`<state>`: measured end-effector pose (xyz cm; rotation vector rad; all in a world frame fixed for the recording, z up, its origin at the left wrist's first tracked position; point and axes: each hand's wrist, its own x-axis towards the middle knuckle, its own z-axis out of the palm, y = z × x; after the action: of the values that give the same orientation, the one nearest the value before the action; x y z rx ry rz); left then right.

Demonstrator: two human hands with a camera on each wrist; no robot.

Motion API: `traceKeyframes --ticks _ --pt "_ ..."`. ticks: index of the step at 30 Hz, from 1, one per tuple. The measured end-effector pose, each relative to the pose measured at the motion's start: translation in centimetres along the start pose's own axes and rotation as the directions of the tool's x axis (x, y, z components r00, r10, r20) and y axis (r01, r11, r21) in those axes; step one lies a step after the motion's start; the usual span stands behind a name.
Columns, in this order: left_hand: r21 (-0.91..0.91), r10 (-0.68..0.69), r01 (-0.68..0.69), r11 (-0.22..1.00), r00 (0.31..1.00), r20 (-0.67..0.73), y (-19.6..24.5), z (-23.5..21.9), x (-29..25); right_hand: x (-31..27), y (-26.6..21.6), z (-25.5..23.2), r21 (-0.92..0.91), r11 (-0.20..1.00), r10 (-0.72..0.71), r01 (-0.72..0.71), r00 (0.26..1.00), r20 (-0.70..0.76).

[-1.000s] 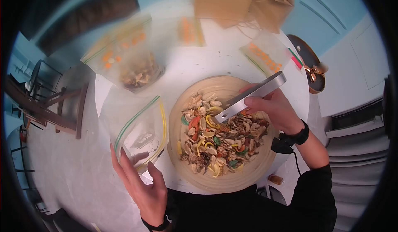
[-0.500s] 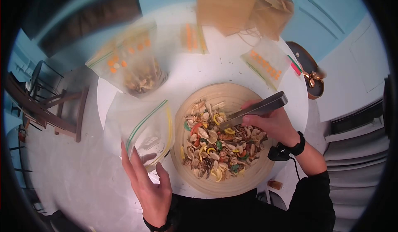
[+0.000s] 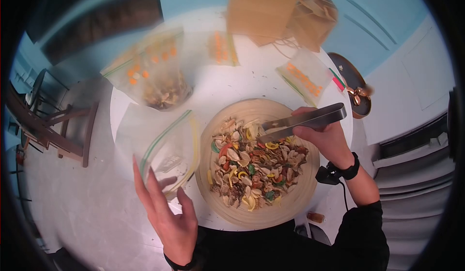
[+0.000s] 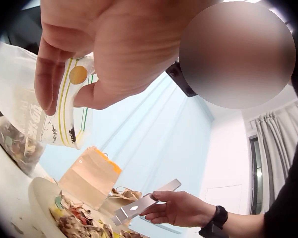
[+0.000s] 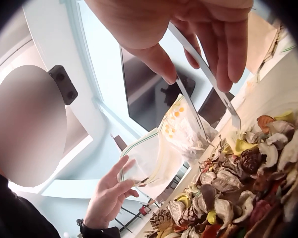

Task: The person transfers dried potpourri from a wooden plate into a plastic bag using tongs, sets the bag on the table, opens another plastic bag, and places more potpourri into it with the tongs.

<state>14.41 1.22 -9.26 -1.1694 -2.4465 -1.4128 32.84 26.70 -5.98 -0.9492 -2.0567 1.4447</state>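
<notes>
Fingers of the right hand (image 3: 328,138) are clasped round parted tongs (image 3: 317,118); dried petals (image 3: 252,172) could be spilled if the bag (image 3: 163,147), pinched by the left hand (image 3: 172,222), sags.

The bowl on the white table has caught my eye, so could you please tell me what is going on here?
A person's right hand holds metal tongs over the round bowl of dried plant pieces, with the tips apart. The left hand holds an open zip bag beside the bowl; it appears empty. Behind it on the table, a second bag already contains similar dried pieces.
</notes>
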Motion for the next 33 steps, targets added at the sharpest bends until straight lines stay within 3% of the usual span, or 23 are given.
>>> traceKeyframes --ticks 2,4,5,6,8,12,24,28,31,33 --pt "0.047 -0.061 0.063 0.997 0.997 -0.057 -0.2 -0.3 0.1 0.6 0.4 -0.2 0.027 1.000 -0.009 0.010 1.000 -0.015" --pt "0.051 -0.081 0.084 0.995 0.995 -0.062 -0.3 -0.4 0.1 1.2 0.6 -0.8 0.019 1.000 -0.022 0.021 0.996 0.088" --pt "0.031 -0.082 0.083 0.996 0.996 -0.044 -0.4 -0.4 0.0 1.5 -0.5 -1.4 -0.126 0.991 0.076 -0.053 0.980 0.184" --pt "0.012 -0.082 0.082 0.997 0.996 -0.028 -0.5 -0.4 -0.1 1.7 -0.8 -1.5 -0.125 0.991 0.072 -0.049 0.980 0.185" --pt "0.017 -0.074 0.074 0.997 0.997 -0.011 -0.9 -0.2 -0.5 2.2 -1.1 -1.5 -0.138 0.962 -0.162 0.235 0.900 0.404" --pt "0.042 -0.112 0.112 0.993 0.994 0.009 -0.6 -0.3 -0.6 4.1 -0.7 -1.0 -0.086 0.947 -0.221 0.310 0.821 0.526" --pt "0.042 -0.091 0.090 0.995 0.995 0.025 0.0 -0.1 -0.4 3.0 0.0 -0.1 -0.132 0.982 -0.067 0.136 0.901 0.429" --pt "0.029 -0.081 0.080 0.996 0.996 0.031 0.3 0.0 -0.2 2.2 -0.2 -0.4 -0.144 0.971 -0.118 0.192 0.905 0.408" --pt "0.004 -0.082 0.082 0.997 0.996 0.030 0.2 0.0 -0.2 1.7 -2.0 -0.9 -0.140 0.984 -0.055 0.113 0.931 0.362" --pt "0.024 -0.074 0.073 0.997 0.995 0.063 0.2 -0.1 0.0 1.6 -2.9 -1.1 -0.180 0.963 -0.146 0.202 0.949 0.281"
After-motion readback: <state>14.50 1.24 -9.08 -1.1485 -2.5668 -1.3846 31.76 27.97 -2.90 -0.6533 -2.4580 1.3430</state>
